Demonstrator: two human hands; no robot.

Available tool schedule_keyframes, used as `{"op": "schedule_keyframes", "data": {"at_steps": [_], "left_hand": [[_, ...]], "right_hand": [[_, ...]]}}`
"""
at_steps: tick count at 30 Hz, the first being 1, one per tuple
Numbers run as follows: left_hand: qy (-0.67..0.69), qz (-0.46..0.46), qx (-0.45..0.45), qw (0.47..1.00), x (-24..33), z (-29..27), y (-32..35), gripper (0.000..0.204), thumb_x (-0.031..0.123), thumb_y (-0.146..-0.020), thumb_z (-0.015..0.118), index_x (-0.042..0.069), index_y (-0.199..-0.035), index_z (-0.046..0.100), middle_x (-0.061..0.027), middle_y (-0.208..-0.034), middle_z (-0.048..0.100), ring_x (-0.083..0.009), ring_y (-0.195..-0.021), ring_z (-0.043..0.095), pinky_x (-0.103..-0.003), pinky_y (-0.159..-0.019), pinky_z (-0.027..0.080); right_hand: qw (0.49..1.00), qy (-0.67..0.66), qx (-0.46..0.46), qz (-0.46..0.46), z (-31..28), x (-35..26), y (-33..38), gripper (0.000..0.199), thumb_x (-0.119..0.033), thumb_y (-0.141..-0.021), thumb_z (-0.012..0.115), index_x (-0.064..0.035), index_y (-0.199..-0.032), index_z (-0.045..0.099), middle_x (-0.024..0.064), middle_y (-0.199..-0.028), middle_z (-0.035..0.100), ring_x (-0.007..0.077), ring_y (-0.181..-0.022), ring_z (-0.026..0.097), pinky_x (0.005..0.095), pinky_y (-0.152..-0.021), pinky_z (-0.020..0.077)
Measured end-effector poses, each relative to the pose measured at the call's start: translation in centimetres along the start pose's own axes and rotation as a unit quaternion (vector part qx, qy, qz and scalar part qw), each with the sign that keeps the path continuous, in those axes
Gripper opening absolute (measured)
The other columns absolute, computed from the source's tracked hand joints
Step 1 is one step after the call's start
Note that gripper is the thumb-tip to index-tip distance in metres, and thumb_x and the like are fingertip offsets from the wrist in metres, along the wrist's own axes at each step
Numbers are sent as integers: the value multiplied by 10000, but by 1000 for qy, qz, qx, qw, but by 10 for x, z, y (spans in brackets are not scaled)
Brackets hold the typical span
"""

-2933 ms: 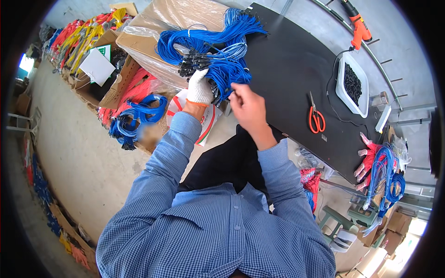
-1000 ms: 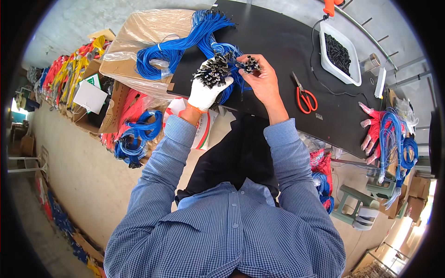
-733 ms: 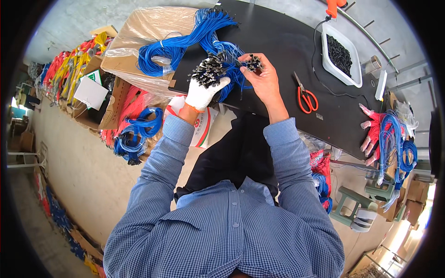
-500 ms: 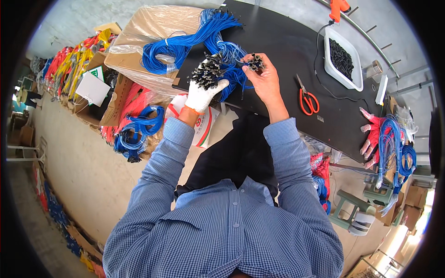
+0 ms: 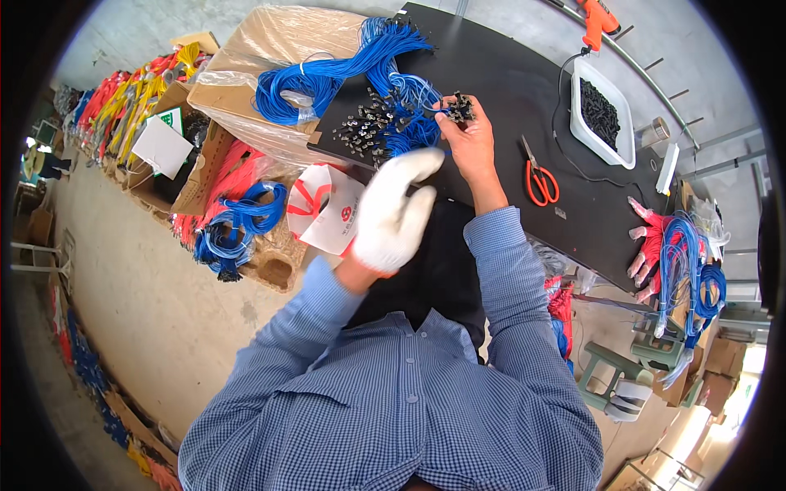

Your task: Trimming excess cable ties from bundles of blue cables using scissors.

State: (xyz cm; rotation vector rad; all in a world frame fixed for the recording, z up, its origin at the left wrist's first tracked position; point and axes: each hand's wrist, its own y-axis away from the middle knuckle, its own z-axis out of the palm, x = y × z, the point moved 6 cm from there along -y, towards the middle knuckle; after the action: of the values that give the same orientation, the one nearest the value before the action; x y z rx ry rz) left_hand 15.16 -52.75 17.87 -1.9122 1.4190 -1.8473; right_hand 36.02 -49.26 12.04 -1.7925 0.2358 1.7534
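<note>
My left hand [image 5: 395, 214], in a white knit glove, hovers in front of the table's near edge with its fingers apart and nothing visible in them. My bare right hand [image 5: 472, 149] pinches a small bunch of blue cables by their black-tipped ends [image 5: 458, 108]. Just left of it, loose black cable tips [image 5: 367, 129] lie fanned out on the black table, their blue cables [image 5: 413, 135] trailing to the right. Beyond them stretches a large tied hank of blue cables [image 5: 299, 88], partly over a plastic-covered carton.
Orange-handled scissors [image 5: 540, 182] lie right of my right hand. A white tub [image 5: 626, 151] of small black parts stands farther right, near an orange heat gun [image 5: 600, 20]. A carton [image 5: 246, 94] borders the table's left side. Pink and blue cable bundles [image 5: 684, 254] hang at the right end.
My left hand has let go of the cluster of black-tipped ends, which now lies spread on the table. It has come nearer and to the right. My right hand still holds its bunch.
</note>
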Motion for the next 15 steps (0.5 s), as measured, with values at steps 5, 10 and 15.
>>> {"op": "schedule_keyframes", "data": {"at_steps": [5, 10, 15], "left_hand": [[53, -232, 33, 971, -96, 53, -37, 611, -9, -980, 499, 22, -1580, 382, -183, -1380, 606, -221, -1248, 613, -318, -1072, 483], [-53, -81, 35, 995, -105, 52, -55, 596, -21, -926, 546, 9, -1517, 471, -194, -1496, 553, -337, -1397, 533, -374, -1167, 412], [122, -184, 35, 975, -120, 69, -58, 570, -103, -901, 620, 24, -1452, 553, -97, -1385, 648, -170, -1235, 632, -303, -1062, 498]], "right_hand": [[999, 32, -13, -14, -2, -2, 4, 280, 18, -944, 709, -57, -1203, 636, 3, -1065, 709, 70, -930, 652, 242, -839, 524], [991, 124, -29, 42, -9, -11, 18, 440, -7, -971, 652, -35, -1404, 574, 29, -1076, 703, 89, -925, 661, 258, -847, 534], [962, 198, -57, -180, -13, -31, 32, 500, -30, -994, 521, 16, -1491, 503, 163, -1486, 491, 263, -1321, 550, 343, -1100, 438]]}}
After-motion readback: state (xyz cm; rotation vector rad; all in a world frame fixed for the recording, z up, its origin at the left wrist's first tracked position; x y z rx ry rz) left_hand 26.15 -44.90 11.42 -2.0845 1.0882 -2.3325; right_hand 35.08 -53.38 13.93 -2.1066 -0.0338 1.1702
